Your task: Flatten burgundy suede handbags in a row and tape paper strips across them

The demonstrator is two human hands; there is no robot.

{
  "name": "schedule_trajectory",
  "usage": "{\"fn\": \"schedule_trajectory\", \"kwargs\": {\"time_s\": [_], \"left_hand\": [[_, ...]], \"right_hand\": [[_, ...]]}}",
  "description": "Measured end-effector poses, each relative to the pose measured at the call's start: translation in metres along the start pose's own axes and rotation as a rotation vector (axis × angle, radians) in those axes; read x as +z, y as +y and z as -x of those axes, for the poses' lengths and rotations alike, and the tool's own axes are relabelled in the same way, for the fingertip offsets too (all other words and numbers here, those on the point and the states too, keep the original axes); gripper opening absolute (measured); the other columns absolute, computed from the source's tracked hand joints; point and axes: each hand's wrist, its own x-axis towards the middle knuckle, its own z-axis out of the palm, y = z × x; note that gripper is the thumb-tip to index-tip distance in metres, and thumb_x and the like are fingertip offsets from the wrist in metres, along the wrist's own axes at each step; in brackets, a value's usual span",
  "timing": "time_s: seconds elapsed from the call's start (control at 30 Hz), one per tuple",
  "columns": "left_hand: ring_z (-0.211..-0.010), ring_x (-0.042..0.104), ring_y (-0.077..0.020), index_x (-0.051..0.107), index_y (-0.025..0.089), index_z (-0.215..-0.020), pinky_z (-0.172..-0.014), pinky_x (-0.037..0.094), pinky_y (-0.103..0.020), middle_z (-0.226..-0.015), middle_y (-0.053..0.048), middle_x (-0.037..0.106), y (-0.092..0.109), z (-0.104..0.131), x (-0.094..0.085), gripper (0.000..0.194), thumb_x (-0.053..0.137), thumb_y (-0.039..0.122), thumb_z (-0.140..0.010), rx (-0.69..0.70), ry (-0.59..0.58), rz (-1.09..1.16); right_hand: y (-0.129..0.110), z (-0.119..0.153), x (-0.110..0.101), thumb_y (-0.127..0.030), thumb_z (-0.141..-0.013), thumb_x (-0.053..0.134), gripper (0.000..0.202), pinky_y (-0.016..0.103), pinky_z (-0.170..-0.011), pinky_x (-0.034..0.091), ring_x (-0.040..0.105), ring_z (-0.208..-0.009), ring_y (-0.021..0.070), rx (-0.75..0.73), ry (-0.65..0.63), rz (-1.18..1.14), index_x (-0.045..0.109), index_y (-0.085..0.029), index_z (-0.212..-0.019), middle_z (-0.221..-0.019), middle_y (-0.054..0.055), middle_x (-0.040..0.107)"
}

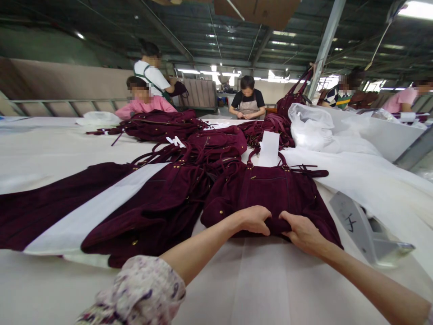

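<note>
A burgundy handbag (267, 189) lies on the white-covered table in front of me, its handles pointing away and a white paper tag (269, 148) standing at them. My left hand (254, 220) grips the bag's near bottom edge, fingers curled under and out of sight. Close to its right, my right hand (299, 229) pinches the same edge between thumb and hidden fingers. To the left rests another burgundy handbag (158, 212), with a strip of white paper (101, 207) lying beside it.
More burgundy bags (162, 124) are heaped farther back. A grey tape dispenser (358, 225) stands at the right, near clear plastic bags (311, 124) and a white bin (385, 133). Several people work across the table, one in a pink top (145, 104).
</note>
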Motion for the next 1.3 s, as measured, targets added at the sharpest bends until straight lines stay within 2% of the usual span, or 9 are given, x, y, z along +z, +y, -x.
{"fn": "schedule_trajectory", "kwargs": {"time_s": [0.17, 0.3, 0.4, 0.6, 0.73, 0.87, 1.0, 1.1, 1.3], "left_hand": [[-0.073, 0.057, -0.0146, 0.063, 0.021, -0.101, -0.056, 0.038, -0.021, -0.081, 0.004, 0.061, -0.011, -0.014, 0.012, 0.045, 0.073, 0.032, -0.059, -0.041, 0.126, 0.12], [-0.069, 0.054, -0.0139, 0.063, 0.02, -0.097, -0.054, 0.036, -0.021, -0.077, 0.004, 0.059, -0.011, -0.022, -0.001, 0.041, 0.073, 0.028, -0.057, 0.019, 0.088, 0.033], [-0.071, 0.054, -0.0148, 0.063, 0.02, -0.095, -0.054, 0.036, -0.022, -0.079, 0.003, 0.06, -0.004, -0.023, -0.017, 0.044, 0.075, 0.03, -0.055, 0.035, -0.005, -0.06], [-0.073, 0.058, -0.016, 0.061, 0.019, -0.095, -0.056, 0.039, -0.024, -0.084, 0.001, 0.062, 0.021, -0.015, -0.049, 0.042, 0.067, 0.05, -0.067, -0.019, 0.035, -0.053], [-0.087, 0.06, -0.0211, 0.057, 0.018, -0.095, -0.069, 0.044, -0.029, -0.097, -0.005, 0.064, 0.033, -0.011, -0.028, 0.025, 0.051, 0.039, -0.083, -0.174, 0.216, -0.15], [-0.096, 0.057, -0.0223, 0.049, 0.02, -0.099, -0.079, 0.045, -0.033, -0.103, -0.006, 0.061, 0.025, -0.008, 0.007, 0.014, 0.047, 0.027, -0.087, -0.212, 0.497, -0.235], [-0.09, 0.054, -0.0175, 0.046, 0.023, -0.093, -0.078, 0.042, -0.029, -0.096, -0.001, 0.058, 0.009, -0.005, 0.009, 0.012, 0.052, 0.023, -0.084, -0.047, 0.592, -0.16], [-0.088, 0.052, -0.0174, 0.044, 0.022, -0.09, -0.076, 0.04, -0.029, -0.094, 0.0, 0.056, 0.003, -0.004, 0.004, 0.012, 0.054, 0.021, -0.084, 0.058, 0.602, -0.186], [-0.088, 0.05, -0.019, 0.043, 0.021, -0.088, -0.076, 0.04, -0.031, -0.095, -0.002, 0.055, -0.005, -0.002, 0.012, 0.011, 0.053, 0.021, -0.086, 0.134, 0.636, -0.3]], "right_hand": [[-0.001, -0.007, -0.01, -0.022, -0.074, 0.061, 0.028, 0.026, -0.07, 0.038, 0.059, -0.082, 0.0191, 0.012, -0.101, -0.171, 0.056, -0.02, -0.101, -0.09, 0.002, 0.065], [-0.002, -0.018, -0.042, -0.037, -0.077, 0.063, 0.033, 0.026, -0.079, 0.041, 0.057, -0.094, 0.0193, 0.023, -0.381, -0.47, 0.06, -0.019, -0.104, -0.104, 0.002, 0.064], [0.0, -0.029, -0.058, -0.036, -0.074, 0.064, 0.029, 0.024, -0.071, 0.041, 0.055, -0.085, 0.017, 0.062, -0.486, -0.549, 0.062, -0.018, -0.096, -0.092, 0.0, 0.063], [0.01, -0.052, -0.049, -0.028, -0.059, 0.072, 0.029, 0.021, -0.056, 0.034, 0.044, -0.061, 0.0097, 0.12, -0.297, -0.623, 0.051, -0.018, -0.075, -0.067, -0.006, 0.05], [0.008, -0.053, -0.033, -0.028, -0.058, 0.074, 0.028, 0.022, -0.061, 0.034, 0.046, -0.066, 0.0119, 0.082, -0.027, -0.327, 0.051, -0.019, -0.073, -0.067, -0.006, 0.052], [0.011, -0.05, -0.048, -0.03, -0.065, 0.069, 0.024, 0.022, -0.062, 0.037, 0.048, -0.069, 0.0119, 0.013, -0.269, -0.47, 0.052, -0.019, -0.077, -0.072, -0.005, 0.053], [0.026, -0.048, -0.087, -0.038, -0.076, 0.063, 0.027, 0.024, -0.07, 0.042, 0.052, -0.08, 0.0141, -0.007, -0.529, -0.559, 0.057, -0.019, -0.093, -0.086, -0.002, 0.059], [0.038, -0.04, -0.097, -0.034, -0.079, 0.06, 0.029, 0.029, -0.083, 0.044, 0.055, -0.091, 0.0181, -0.016, -0.462, -0.304, 0.06, -0.02, -0.104, -0.1, 0.002, 0.061], [0.053, -0.015, -0.079, -0.022, -0.077, 0.063, 0.031, 0.038, -0.099, 0.038, 0.051, -0.113, 0.0258, -0.118, -0.165, 0.149, 0.063, -0.02, -0.107, -0.124, 0.012, 0.052]]}}
